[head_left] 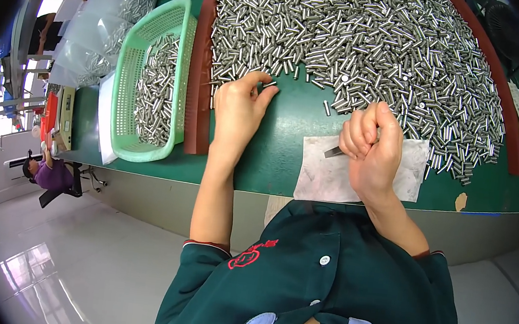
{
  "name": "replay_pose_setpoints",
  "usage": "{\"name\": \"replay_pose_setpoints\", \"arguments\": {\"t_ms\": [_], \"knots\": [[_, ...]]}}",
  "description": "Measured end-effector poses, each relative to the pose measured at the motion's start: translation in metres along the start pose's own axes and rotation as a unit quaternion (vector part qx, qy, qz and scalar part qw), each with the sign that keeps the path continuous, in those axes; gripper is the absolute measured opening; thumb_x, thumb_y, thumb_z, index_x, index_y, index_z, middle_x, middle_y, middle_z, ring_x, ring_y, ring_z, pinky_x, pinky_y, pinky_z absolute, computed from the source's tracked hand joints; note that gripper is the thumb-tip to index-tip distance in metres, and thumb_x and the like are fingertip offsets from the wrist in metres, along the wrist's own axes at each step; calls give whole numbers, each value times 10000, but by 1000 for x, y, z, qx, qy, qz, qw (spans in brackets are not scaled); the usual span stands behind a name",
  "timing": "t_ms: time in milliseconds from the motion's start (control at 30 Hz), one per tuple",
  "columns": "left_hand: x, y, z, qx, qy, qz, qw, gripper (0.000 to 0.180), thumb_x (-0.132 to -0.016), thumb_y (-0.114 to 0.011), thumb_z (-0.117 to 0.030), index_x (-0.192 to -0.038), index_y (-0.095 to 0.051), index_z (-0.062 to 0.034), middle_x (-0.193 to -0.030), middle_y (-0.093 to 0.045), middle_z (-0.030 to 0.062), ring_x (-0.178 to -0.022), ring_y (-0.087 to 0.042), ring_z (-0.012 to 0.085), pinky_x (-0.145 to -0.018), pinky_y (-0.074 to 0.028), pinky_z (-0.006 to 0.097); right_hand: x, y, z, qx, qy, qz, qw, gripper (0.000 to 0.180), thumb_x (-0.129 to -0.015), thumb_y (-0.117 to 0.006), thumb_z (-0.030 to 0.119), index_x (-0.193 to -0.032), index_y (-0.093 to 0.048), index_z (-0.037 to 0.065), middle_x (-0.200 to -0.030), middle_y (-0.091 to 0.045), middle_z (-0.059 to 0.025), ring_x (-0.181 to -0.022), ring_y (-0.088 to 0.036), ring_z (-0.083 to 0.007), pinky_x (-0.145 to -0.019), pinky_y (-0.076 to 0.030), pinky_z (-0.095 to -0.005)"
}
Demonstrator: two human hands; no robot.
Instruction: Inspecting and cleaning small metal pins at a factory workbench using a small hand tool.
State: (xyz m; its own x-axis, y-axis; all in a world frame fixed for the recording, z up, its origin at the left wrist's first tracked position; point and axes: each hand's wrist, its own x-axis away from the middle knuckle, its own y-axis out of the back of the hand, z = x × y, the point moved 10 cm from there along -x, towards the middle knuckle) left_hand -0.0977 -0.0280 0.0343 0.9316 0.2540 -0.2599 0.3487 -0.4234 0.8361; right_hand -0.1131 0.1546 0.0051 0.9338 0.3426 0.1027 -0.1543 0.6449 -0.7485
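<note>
My left hand (238, 112) is at the near edge of a wide heap of short shiny metal pins (361, 40). Its thumb and forefinger close on a single metal pin (270, 84). Over on the right, my right hand (376, 146) is curled into a fist around a flat grey metal tool (334, 151), whose end sticks out on the left. The fist hides the rest of it, so its kind cannot be told. Beneath that hand lies a smudged white sheet (315, 174). A stray pin (326, 108) lies between the hands.
Dark red rails (200, 92) border the heap on both sides of the green table (274, 144). Left of the rail stands a light green plastic basket (123, 148) holding more pins. Clear bags of pins (97, 25) lie beyond it. Other people (55, 175) are at the far left.
</note>
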Motion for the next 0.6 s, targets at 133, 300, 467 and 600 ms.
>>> {"name": "replay_pose_setpoints", "arguments": {"t_ms": [133,300,467,600], "knots": [[1,3,2,-56,26,-18,998,198,-629,-699,-159,-752,-584,-54,-437,-442,53,-389,-454,214,-412,-340,342,0,2,0,-5,2,-2,1000,368,-894,-305,193,-539,-278,101,-452,-287,11,-386,-202,-54,-369,-190,-211],[-2,0,2,-56,23,-13,998,133,-655,-657,-134,-728,-584,-50,-448,-465,66,-398,-475,233,-422,-359,350,1,1,1,1,-2,-5,1000,371,-894,-306,195,-537,-278,101,-453,-289,11,-386,-201,-54,-371,-191,-212],[0,2,-14,-111,-45,-39,992,103,-664,-626,-108,-689,-566,-29,-513,-523,132,-468,-528,305,-455,-403,394,0,1,0,-2,-5,-1,1000,363,-888,-306,183,-535,-280,98,-448,-291,11,-392,-210,-53,-372,-193,-211],[-1,1,-15,-137,-54,-22,989,109,-675,-606,-98,-650,-534,-19,-531,-530,146,-494,-539,321,-467,-418,406,1,1,1,0,-4,-1,1000,360,-886,-306,180,-536,-282,98,-449,-293,10,-392,-211,-53,-372,-195,-211]]}}
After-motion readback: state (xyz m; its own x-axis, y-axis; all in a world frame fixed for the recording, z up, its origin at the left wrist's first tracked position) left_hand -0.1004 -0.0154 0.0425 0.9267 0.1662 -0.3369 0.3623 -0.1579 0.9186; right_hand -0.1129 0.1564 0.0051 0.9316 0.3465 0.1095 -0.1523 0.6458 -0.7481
